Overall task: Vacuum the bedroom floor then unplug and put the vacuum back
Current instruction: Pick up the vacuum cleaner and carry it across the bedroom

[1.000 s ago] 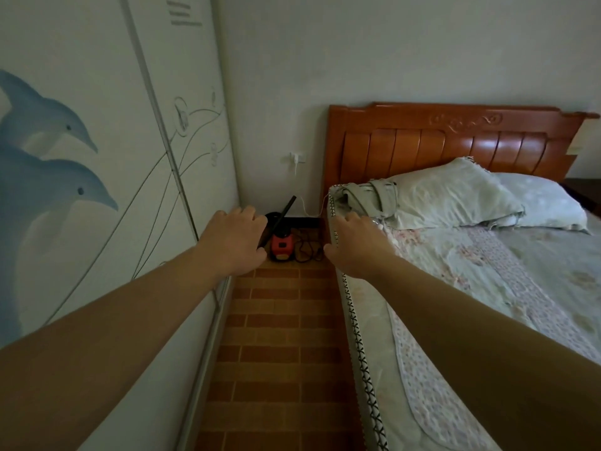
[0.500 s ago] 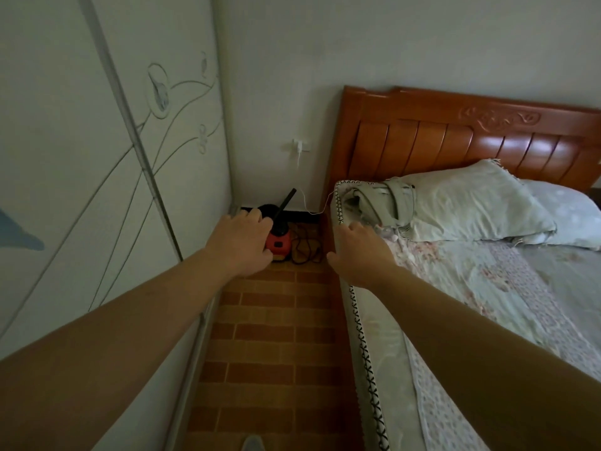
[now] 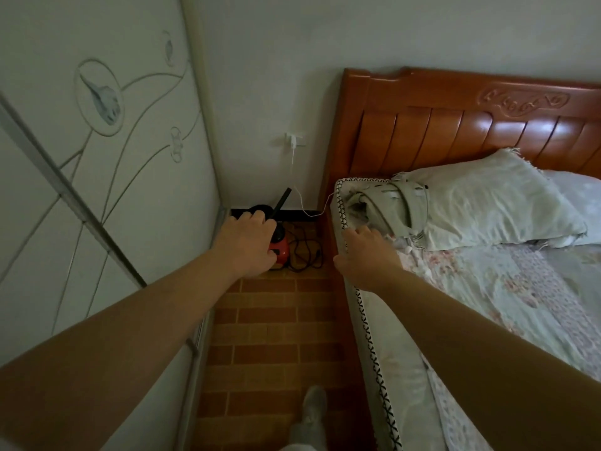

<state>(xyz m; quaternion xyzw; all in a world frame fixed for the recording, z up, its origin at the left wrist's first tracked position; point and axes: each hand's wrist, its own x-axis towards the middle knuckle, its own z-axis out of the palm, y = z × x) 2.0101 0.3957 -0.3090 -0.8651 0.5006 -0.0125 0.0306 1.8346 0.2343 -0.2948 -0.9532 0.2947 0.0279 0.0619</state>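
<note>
A small red vacuum [image 3: 281,250] stands on the brick-pattern floor [image 3: 276,336] in the far corner, between the wardrobe and the bed. Its black tube [image 3: 281,203] slants up against the wall, and a black cord [image 3: 305,252] lies in loops on its right. My left hand [image 3: 247,245] is stretched out toward the vacuum and covers its left side in view; the fingers are loosely curled and hold nothing. My right hand [image 3: 364,258] hovers over the mattress edge [image 3: 367,336], fingers loosely bent, also holding nothing.
A white sliding wardrobe [image 3: 97,157] lines the left side of the narrow aisle. A wooden headboard [image 3: 455,118] and pillows [image 3: 487,203] are on the right. A white charger sits in the wall socket [image 3: 292,141], its thin cable [image 3: 302,206] running to the bed. My foot [image 3: 313,405] is in the aisle.
I have moved forward along the aisle; the vacuum and headboard are nearer and larger. Both arms stay outstretched, the left hand now overlapping the vacuum. A foot has come into view.
</note>
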